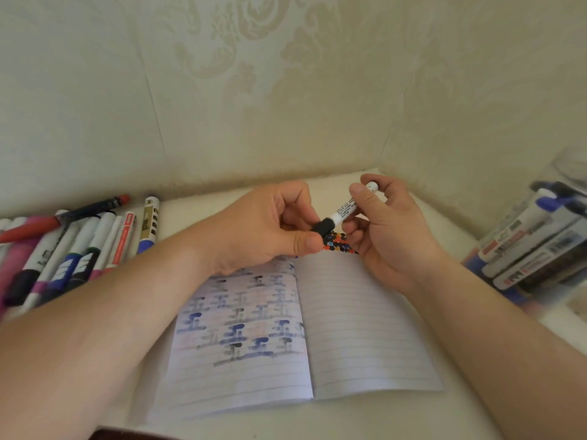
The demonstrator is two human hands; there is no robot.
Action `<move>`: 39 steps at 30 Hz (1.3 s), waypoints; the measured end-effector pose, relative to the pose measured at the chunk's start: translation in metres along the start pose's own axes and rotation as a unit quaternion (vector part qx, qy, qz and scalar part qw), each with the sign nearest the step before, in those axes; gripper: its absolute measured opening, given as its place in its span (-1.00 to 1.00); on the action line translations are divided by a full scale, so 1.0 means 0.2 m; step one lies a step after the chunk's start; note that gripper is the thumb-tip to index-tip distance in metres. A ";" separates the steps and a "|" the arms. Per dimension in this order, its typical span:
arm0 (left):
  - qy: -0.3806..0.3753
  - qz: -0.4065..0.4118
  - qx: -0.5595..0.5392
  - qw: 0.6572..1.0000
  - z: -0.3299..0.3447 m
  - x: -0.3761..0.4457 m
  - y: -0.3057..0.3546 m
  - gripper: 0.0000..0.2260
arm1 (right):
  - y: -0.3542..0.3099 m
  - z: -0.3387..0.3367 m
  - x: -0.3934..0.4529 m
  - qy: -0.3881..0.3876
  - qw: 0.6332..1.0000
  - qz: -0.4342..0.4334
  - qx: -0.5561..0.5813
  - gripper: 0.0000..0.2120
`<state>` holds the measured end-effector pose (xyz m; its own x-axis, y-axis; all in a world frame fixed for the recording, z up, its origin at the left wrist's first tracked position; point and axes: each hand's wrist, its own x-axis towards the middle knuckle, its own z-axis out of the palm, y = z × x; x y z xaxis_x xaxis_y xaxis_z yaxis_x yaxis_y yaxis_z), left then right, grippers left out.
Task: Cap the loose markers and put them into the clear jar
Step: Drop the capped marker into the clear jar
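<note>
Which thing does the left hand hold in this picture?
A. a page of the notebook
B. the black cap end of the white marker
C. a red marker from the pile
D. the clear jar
B: the left hand pinches the black cap on the white marker, whose barrel the right hand grips.

Cream damask-patterned wallpaper (254, 74) meets in a corner behind a pale tabletop (349, 417), softly lit.
</note>
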<state>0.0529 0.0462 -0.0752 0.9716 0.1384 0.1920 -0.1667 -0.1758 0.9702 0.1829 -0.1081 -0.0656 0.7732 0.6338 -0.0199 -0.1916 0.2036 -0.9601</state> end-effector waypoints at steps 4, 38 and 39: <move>0.009 -0.022 0.048 0.999 0.02 -0.01 -0.02 -0.66 | 0.02 0.02 0.01 0.003 0.999 -0.029 -0.022 -0.75; 0.053 0.048 0.370 0.926 -0.01 0.03 -0.13 -0.79 | -0.89 -0.74 -0.59 0.277 0.834 -0.322 -0.353 -0.64; 0.054 0.048 0.372 0.926 -0.01 0.03 -0.13 -0.79 | -0.90 -0.73 -0.57 0.260 0.845 -0.305 -0.355 -0.64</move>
<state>0.0624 0.0531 -0.0988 0.9293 0.1765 0.3246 -0.0511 -0.8088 0.5859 0.2169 -0.3255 0.0680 0.7937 0.1208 0.5963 0.6061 -0.2414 -0.7579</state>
